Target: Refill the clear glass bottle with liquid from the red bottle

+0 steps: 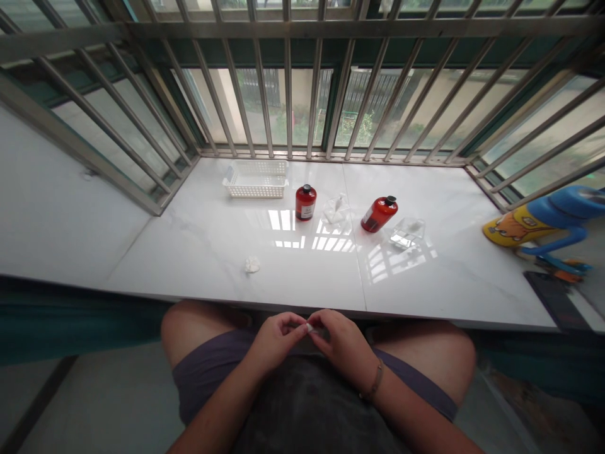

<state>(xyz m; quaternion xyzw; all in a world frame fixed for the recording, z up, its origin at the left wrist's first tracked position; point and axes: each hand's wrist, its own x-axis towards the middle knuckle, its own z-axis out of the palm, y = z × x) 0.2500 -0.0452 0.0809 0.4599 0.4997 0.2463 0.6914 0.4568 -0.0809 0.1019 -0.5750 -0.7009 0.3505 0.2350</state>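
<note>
Above my lap, just off the table's near edge, my left hand [275, 342] and my right hand [344, 343] meet at the fingertips. Both are closed in a pinch on a small white piece [309, 328], mostly covered by the fingers; its kind is too small to make out. Beyond them on the table [302, 284], a crumpled white tissue-like wad [252, 265] lies to the left. Farther back, a red bottle with a black cap [305, 203] stands upright. Another red bottle [379, 214] is to its right, appearing slanted in the view.
A white perforated basket [256, 180] sits at the back left. Clear plastic wrapping with a white part [336, 209] lies between the bottles; another clear package [407, 233] lies farther right. A blue-and-yellow tumbler [534, 217] and dark phone [553, 299] are at right. Metal bars [288, 94] border the back.
</note>
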